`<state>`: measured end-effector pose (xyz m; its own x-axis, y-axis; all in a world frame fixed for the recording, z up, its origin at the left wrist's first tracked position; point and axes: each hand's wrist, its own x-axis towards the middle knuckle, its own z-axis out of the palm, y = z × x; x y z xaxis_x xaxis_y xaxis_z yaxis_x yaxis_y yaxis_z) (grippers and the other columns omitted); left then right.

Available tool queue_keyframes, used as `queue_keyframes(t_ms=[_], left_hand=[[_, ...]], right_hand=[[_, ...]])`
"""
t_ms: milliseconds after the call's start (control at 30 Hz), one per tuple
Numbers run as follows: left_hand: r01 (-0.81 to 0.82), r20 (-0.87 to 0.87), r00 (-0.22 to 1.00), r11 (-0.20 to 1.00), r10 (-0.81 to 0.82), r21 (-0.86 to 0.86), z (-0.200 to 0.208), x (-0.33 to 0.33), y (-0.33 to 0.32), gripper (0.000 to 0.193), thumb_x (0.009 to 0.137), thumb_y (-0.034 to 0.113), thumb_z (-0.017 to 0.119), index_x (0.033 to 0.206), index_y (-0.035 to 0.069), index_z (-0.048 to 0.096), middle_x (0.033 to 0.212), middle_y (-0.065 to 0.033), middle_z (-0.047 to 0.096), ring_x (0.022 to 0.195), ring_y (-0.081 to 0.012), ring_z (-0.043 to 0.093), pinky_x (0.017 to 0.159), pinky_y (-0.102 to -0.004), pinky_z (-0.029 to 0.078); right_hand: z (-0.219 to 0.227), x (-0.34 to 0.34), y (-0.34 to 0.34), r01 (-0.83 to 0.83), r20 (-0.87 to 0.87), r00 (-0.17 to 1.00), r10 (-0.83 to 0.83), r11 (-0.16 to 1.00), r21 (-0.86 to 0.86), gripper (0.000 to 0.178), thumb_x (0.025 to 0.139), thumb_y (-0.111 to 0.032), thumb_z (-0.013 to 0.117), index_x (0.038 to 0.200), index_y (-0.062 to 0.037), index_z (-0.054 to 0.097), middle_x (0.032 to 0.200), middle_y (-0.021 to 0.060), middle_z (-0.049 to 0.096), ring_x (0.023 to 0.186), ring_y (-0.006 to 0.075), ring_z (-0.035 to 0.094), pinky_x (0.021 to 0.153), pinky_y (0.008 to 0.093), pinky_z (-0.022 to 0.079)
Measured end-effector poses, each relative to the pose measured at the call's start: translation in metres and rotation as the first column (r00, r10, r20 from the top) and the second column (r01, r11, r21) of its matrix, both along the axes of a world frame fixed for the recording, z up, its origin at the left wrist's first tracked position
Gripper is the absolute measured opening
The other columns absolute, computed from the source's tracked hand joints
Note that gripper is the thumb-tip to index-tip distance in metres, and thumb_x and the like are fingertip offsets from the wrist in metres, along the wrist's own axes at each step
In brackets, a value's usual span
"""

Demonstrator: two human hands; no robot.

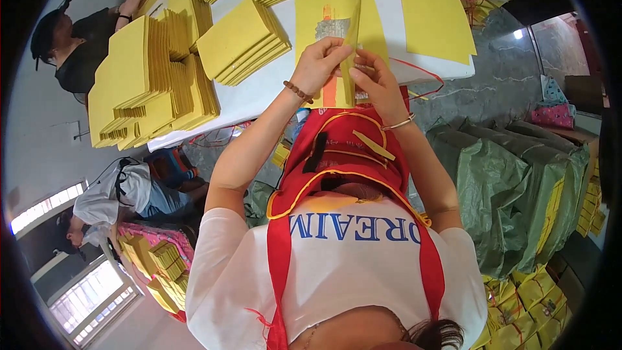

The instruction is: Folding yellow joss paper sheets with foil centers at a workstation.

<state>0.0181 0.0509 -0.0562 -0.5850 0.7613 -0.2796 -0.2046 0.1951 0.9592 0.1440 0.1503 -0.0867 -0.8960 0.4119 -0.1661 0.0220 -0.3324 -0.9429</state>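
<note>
A yellow paper sheet with a silver patch and orange print lies at the near edge of the white-covered table, with one part folded up on end. My left hand pinches the raised fold from its left side, thumb and fingers closed on the paper. On the fold's other side my right hand has its fingers curled against the paper, gripping it lower down. A stack of folded yellow paper sits left of my left hand. To the right of my right hand lie flat yellow sheets.
Taller stacks of folded yellow paper crowd the table's left end, where a person in black reaches in. Another person in white is at the lower left. Green sacks stand at my right, with yellow bundles below them.
</note>
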Motion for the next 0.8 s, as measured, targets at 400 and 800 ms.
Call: queue_keyframes(t_ms=[400, 800], left_hand=[[-0.18, 0.198, 0.967, 0.978, 0.157, 0.102, -0.024, -0.005, -0.013, 0.022, 0.088, 0.018, 0.057, 0.094, -0.002, 0.06, 0.073, -0.0006, 0.059, 0.059, -0.0051, 0.05, 0.051, -0.0188, 0.039], [-0.251, 0.203, 0.953, 0.962, 0.225, 0.11, -0.034, -0.005, -0.013, 0.02, 0.089, 0.02, 0.055, 0.088, 0.001, 0.062, 0.064, 0.0039, 0.056, 0.046, -0.0017, 0.041, 0.041, -0.018, 0.03]], right_hand=[[0.017, -0.012, 0.01, 0.127, 0.052, 0.992, -0.116, 0.89, -0.438, 0.048, 0.092, -0.02, 0.049, 0.134, -0.0053, 0.031, 0.126, 0.0126, 0.046, 0.112, 0.0208, 0.05, 0.091, 0.0306, 0.043], [0.004, -0.014, 0.021, 0.012, -0.067, 0.995, -0.075, 0.753, -0.658, 0.037, 0.094, -0.027, 0.044, 0.124, -0.0046, 0.046, 0.114, 0.0051, 0.056, 0.105, 0.0148, 0.053, 0.088, 0.0283, 0.043]])
